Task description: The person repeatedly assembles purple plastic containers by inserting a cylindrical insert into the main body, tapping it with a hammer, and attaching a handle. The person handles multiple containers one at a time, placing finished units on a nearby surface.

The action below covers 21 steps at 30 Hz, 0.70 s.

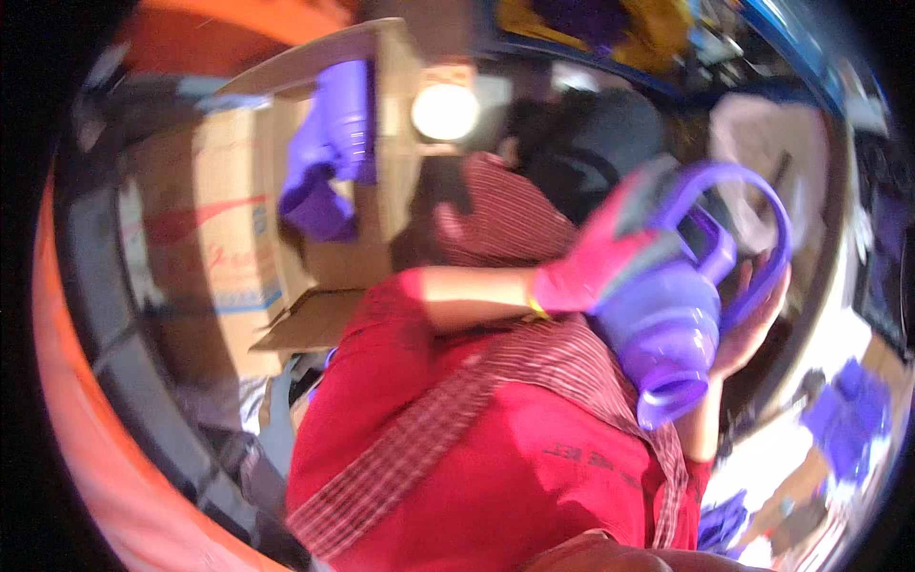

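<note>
**Purple jug held between two hands, with a loose hold on one side**

The camera wearer's own hands do not show, so their grip cannot be told. The hands at work belong to a person in a red shirt (496,477) and checked scarf (496,214), close in front. Their gloved hand (596,262), in pink and grey, is spread flat over the near side of a purple jug (667,343). Their bare hand (753,319) cups the far side with its fingers curled round the looped handle (762,205). The jug is in the air at their shoulder, mouth tilted down.

The flat glove presses rather than clasps. If the bare hand eased, the smooth plastic would probably slide out and drop. The jug looks like several nested together, and they could come apart when tipped like this.

To the left stands a tall brown cardboard box (229,219), printed with a red sweep and blue bands on its face. One flap (315,319) hangs open, and more purple ware (329,143) shows at its top. A round lamp (445,112) glows beyond. More purple pieces (848,419) lie blurred at the lower right.
</note>
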Each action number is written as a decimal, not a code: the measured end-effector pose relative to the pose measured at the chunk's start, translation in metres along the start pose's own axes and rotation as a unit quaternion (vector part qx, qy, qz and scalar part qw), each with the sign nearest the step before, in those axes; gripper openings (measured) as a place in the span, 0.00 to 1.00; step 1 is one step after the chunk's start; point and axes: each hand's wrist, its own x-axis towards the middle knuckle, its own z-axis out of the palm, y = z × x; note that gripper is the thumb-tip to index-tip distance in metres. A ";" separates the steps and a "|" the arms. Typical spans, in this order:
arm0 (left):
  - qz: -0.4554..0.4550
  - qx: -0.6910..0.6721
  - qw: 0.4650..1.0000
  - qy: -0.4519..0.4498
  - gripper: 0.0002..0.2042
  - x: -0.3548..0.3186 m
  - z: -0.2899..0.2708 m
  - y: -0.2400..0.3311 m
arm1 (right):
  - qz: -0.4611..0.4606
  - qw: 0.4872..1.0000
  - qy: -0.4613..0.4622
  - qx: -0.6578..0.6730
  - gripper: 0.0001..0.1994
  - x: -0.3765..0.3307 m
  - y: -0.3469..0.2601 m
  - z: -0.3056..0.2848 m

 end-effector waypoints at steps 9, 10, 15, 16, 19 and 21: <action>0.283 0.140 0.924 -0.217 0.37 0.021 0.006 0.033 | -0.223 0.886 -0.395 -0.093 0.35 -0.027 -0.047 -0.031; 0.227 0.210 0.933 -0.183 0.37 0.027 0.003 0.029 | -0.205 0.886 -0.401 -0.113 0.33 -0.026 -0.051 -0.029; 0.143 0.455 0.874 0.094 0.33 0.018 -0.085 0.020 | -0.144 0.945 -0.154 -0.249 0.20 0.025 -0.044 0.010; 0.173 0.475 0.855 0.114 0.31 0.005 -0.121 0.025 | -0.141 0.921 -0.218 -0.289 0.24 0.041 -0.038 0.018; 0.148 0.437 0.832 0.308 0.25 -0.047 -0.253 0.040 | 0.005 0.878 -0.428 -0.213 0.17 0.069 0.007 0.045; 0.181 0.245 0.856 0.418 0.20 -0.075 -0.340 0.038 | -0.021 0.902 -0.367 -0.225 0.09 0.074 0.018 0.038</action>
